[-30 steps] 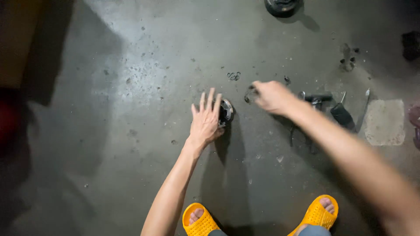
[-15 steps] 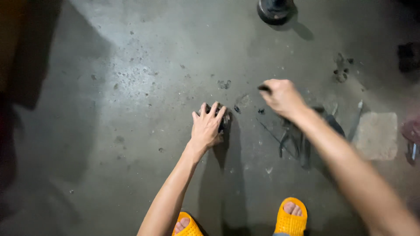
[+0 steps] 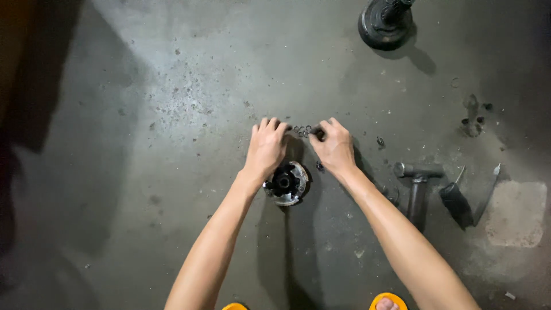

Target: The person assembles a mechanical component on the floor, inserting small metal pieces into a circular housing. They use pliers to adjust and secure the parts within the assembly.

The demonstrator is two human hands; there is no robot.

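While I crouch over the grey, speckled concrete floor (image 3: 143,189), my left hand (image 3: 267,148) lies palm down with its fingers close together, their tips curled at a short row of small dark metal rings (image 3: 303,130); I count about four, though they are too small to be sure. Just below that hand sits one round metal hub with a black centre and a toothed silver rim (image 3: 286,183), flat on the floor and apart from the rings. My right hand (image 3: 334,148) meets the row from the other side, fingers bunched and pinched at its end; whether they grip a ring I cannot tell. Further right lie one dark steel hammer (image 3: 416,189), one black-handled screwdriver (image 3: 459,202) and one pale rectangular patch (image 3: 515,213). One black round weight-like part (image 3: 383,26) stands at the top. Two orange sandals (image 3: 388,301) peek in below.
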